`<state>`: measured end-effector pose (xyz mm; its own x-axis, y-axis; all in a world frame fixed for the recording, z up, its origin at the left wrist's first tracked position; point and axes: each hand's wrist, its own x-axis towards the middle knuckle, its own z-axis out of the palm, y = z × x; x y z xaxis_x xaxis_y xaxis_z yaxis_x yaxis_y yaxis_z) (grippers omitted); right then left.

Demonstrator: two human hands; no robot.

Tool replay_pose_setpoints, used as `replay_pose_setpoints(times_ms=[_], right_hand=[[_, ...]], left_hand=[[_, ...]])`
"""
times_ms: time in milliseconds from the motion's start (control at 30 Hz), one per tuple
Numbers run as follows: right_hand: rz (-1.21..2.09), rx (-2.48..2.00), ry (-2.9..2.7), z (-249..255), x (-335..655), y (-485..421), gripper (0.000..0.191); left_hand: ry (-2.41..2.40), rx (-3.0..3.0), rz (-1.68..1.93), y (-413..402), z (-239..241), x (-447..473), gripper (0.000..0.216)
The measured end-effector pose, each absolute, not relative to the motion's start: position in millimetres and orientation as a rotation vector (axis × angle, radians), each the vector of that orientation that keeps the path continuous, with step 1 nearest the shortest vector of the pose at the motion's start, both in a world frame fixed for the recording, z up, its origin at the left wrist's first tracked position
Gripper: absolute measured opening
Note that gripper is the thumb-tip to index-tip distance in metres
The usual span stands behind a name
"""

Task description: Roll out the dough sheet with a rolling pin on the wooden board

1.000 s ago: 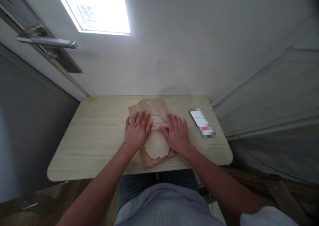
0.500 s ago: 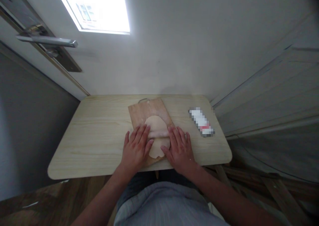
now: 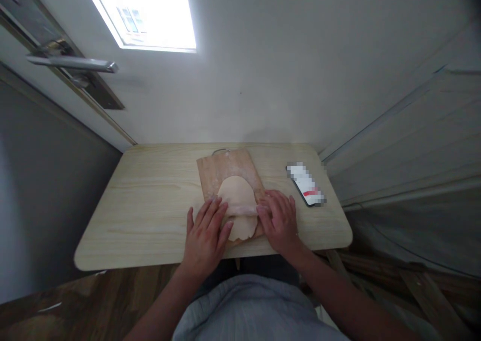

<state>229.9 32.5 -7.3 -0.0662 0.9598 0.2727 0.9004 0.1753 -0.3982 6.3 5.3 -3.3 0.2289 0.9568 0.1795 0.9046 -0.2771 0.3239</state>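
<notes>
Lying flat on the board [image 3: 214,173], the dough [image 3: 237,196] is a pale oval sheet, its near end close to the board's near edge. We note a pin [image 3: 244,210] crosswise on it. Our left hand [image 3: 205,231] and right hand [image 3: 280,221] rest on its two ends, each grip wide, fingers stretched, clasping nothing. Board sits mid-surface [image 3: 150,206], toward us. Phone [image 3: 306,185] lies to its right, apart.

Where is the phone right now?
In the head view, the phone lies on the table toward its right edge, right of the cutting board and just beyond the right hand.
</notes>
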Motion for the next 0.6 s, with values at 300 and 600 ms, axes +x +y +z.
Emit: replay_pose_setpoints(times_ms=[300, 600], right_hand=[[0.097, -1.839, -2.097, -7.5, 214.1, 54.5, 0.044], [0.017, -1.877, -2.088, -10.5, 209.1, 64.7, 0.051]], left_hand=[[2.005, 2.293, 0.601, 56.5, 5.9, 18.8, 0.045], [2.046, 2.368, 0.518, 66.9, 2.5, 20.9, 0.044]])
